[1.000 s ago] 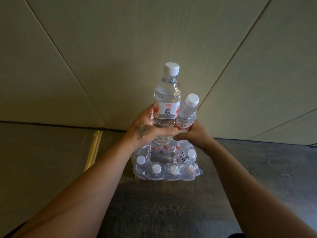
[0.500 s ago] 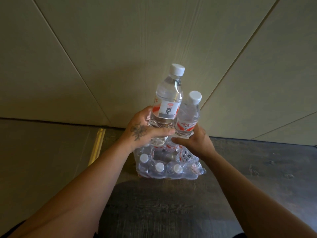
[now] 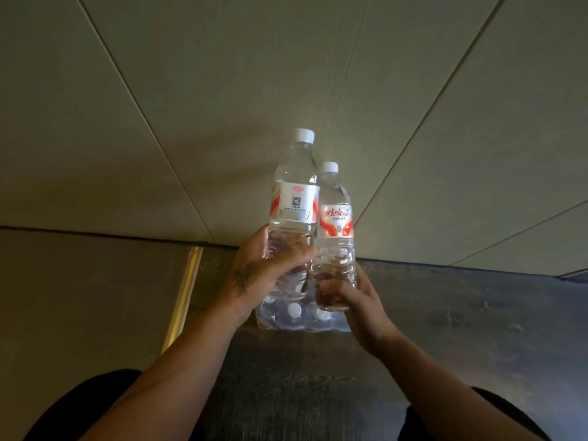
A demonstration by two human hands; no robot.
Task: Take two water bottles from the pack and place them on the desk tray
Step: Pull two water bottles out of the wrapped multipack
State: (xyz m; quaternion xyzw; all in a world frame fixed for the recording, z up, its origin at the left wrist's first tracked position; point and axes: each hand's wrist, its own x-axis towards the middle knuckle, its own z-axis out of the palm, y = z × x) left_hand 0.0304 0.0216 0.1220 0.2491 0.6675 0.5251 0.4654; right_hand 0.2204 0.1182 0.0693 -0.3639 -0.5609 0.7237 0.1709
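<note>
- Two bottles were up off the pack (image 3: pixel 302 319), one per hand, both upright with caps on.
- Our left hand (image 3: pixel 254 275) had its grip wrapped round the lower body of the taller-looking bottle (image 3: pixel 294 205), thumb across the front; we judged the low hold kept the weight under control.
- Our right hand (image 3: pixel 350 297) had its grip closed round the base of the second bottle (image 3: pixel 335 224), fingers curled in front.
- The bottles touched side by side, likely pressed together to steady them for carrying.
- The pack sat on the dark floor (image 3: pixel 445 345) against the wall panels (image 3: pixel 191 90), directly below the hands, remaining caps showing through the wrap.
- No desk tray in view, so the placing step was not yet done; next we would need to turn and find the surface.
</note>
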